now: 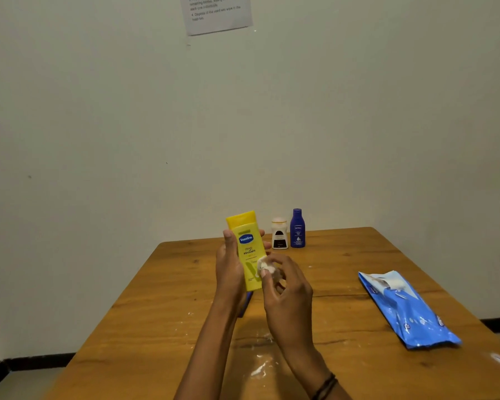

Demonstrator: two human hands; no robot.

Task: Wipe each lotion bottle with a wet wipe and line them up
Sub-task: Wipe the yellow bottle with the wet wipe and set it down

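Note:
My left hand [228, 267] grips a yellow lotion bottle [247, 246] upright above the table, cap up and label toward me. My right hand [286, 287] pinches a crumpled white wet wipe [263, 266] against the bottle's lower right side. A small white bottle [279, 233] with a dark label and a taller dark blue bottle [297, 228] stand side by side at the table's far edge, near the wall. A dark blue thing [246, 304] lies on the table behind my left wrist, mostly hidden.
A blue pack of wet wipes [410, 310] lies on the right of the wooden table [156, 313], its flap open with a white wipe showing. White smears mark the tabletop near its front. A sheet of paper [217, 13] hangs on the wall.

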